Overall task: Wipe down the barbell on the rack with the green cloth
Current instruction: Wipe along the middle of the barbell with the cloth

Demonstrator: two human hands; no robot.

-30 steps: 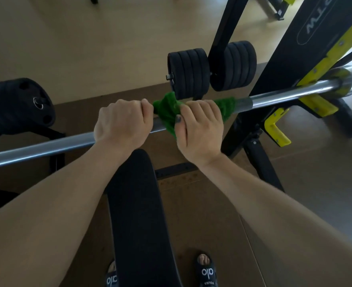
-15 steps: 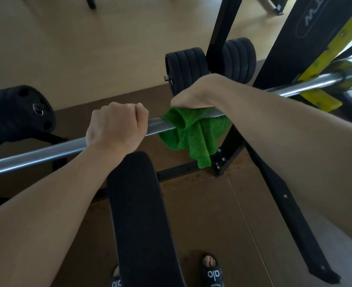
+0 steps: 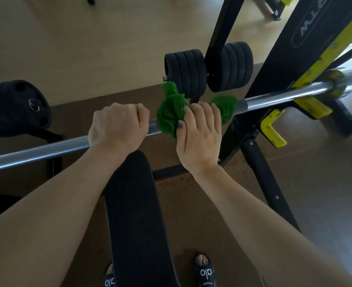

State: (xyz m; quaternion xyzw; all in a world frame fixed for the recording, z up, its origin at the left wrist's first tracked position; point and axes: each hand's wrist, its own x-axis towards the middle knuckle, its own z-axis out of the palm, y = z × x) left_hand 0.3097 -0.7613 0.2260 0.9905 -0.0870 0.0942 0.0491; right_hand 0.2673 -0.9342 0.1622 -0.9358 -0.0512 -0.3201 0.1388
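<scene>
A steel barbell runs across the view from lower left to upper right, resting on the yellow hooks of a black rack. My left hand grips the bare bar in a fist near its middle. Just to the right, my right hand wraps the green cloth around the bar, palm on top. Bunched cloth sticks out on both sides of that hand. The bar under the cloth is hidden.
A black padded bench extends under the bar towards me, with my sandalled feet either side. Stacks of black weight plates hang on a post behind the bar. Another black plate sits at the left. A yellow safety hook juts out below the bar.
My right hand has rolled back from over the far side of the bar to the near top, pulling the hanging cloth up around the bar. My left hand has stayed gripping.
</scene>
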